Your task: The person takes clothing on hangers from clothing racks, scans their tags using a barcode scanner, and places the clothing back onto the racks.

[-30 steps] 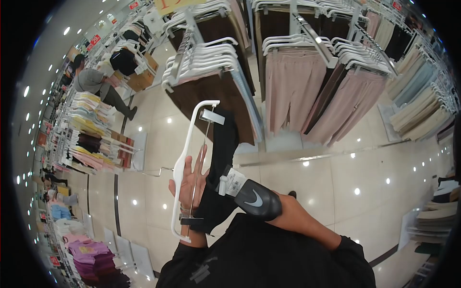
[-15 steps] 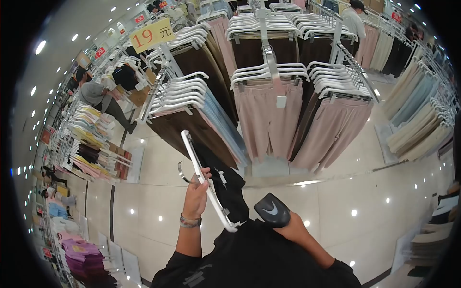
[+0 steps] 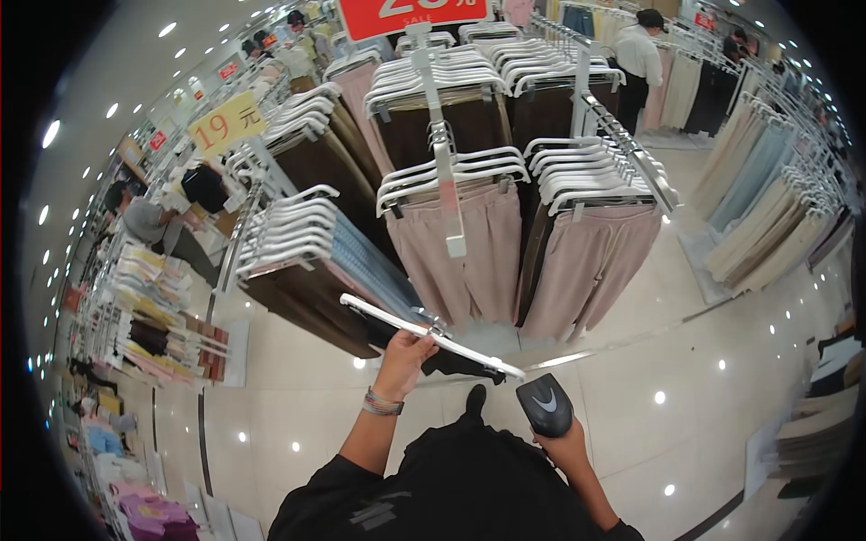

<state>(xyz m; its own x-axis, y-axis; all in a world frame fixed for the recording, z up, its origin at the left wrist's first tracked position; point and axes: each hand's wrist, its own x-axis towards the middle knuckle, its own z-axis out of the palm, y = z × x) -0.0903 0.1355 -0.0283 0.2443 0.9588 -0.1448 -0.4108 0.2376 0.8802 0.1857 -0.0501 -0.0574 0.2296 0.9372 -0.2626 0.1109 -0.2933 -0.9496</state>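
My left hand is closed around the middle of a white clip hanger, which slopes down to the right. Its metal hook points away from me. From its clips hangs a black garment, mostly hidden behind the hanger and my hand. My right hand grips a black handheld barcode scanner with a grey curved mark on top. The scanner's head is just right of the hanger's lower end, apart from it. Beyond my left hand, brown trousers hang on the rack.
A rack of pink trousers on white hangers stands ahead, with more pink trousers on its right arm. A yellow price sign and a red sale sign rise above. People stand among farther racks. Shiny tiles cover the floor.
My left hand has turned the hanger from steep to a flatter slope and moved it right. The scanner has moved slightly right. My view has shifted, bringing the red sign in.
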